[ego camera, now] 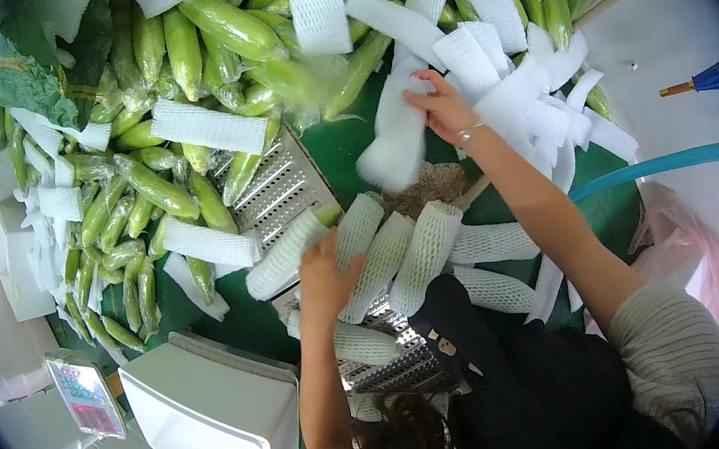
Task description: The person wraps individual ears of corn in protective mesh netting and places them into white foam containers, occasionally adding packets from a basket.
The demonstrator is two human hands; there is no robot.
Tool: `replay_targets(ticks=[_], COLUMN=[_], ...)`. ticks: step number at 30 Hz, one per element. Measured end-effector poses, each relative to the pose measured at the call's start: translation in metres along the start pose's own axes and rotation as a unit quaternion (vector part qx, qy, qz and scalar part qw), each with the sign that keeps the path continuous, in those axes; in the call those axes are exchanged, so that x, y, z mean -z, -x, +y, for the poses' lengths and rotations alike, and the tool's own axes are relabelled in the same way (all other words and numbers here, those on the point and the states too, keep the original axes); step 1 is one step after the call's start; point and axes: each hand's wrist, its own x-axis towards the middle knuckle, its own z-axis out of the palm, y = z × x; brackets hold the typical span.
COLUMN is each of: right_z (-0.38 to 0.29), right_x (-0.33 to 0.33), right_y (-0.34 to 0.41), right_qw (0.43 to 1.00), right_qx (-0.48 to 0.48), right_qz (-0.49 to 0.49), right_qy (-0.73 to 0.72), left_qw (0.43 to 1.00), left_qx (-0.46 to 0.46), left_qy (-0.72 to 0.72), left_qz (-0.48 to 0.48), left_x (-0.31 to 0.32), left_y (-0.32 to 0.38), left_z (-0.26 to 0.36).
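Observation:
My right hand (443,106) has its thumb and fingers closed on the edge of a white foam net sleeve (397,132), which is blurred and hangs over the green surface. Next to the fingers of my left hand (329,275) lies a corn cob in a foam net sleeve (286,254); the hand's fingers are spread, and whether it touches the cob cannot be told. Several more sleeved cobs (427,256) lie side by side before me, partly on a perforated metal tray (283,180). Plastic-wrapped green corn cobs (227,25) are heaped beyond.
Loose foam sleeves (520,104) pile up at the right. A green mesh sack (23,64) lies at the upper left. White plastic bins (206,405) and a scale with a keypad (88,396) stand at lower left. A blue umbrella (718,76) and pink bag (693,251) are at the right.

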Motion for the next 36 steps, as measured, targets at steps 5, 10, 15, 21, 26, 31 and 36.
replay_targets(ticks=[5, 10, 15, 21, 26, 31, 36], right_z=[-0.004, 0.022, 0.01, 0.041, -0.034, -0.055, -0.001], right_x=[-0.085, -0.126, -0.125, -0.09, -0.126, -0.099, -0.086], right_y=[0.041, -0.032, -0.095, -0.113, 0.011, 0.084, 0.039], right_qw=[0.98, 0.959, 0.986, 0.771, 0.825, 0.861, 0.954], right_qx=[-0.063, 0.211, 0.159, 0.358, 0.18, 0.127, -0.031], right_qz=[-0.186, -0.051, -0.048, 0.005, -0.108, -0.095, 0.028], right_qy=[-0.026, 0.184, 0.015, 0.527, 0.524, 0.483, 0.297], left_qw=[0.891, 0.757, 0.636, 0.75, 0.782, 0.383, 0.515], left_qx=[-0.036, 0.065, 0.019, 0.22, -0.025, 0.371, 0.294], left_qy=[0.421, 0.626, 0.723, 0.619, 0.622, 0.845, 0.803], left_qz=[0.168, 0.175, 0.269, 0.078, -0.04, 0.053, 0.059], left_x=[0.021, 0.02, 0.016, -0.032, -0.03, -0.027, -0.06], left_y=[-0.1, -0.178, -0.244, -0.274, -0.177, -0.076, -0.078], left_z=[0.044, 0.047, 0.021, -0.006, 0.011, 0.107, 0.046])
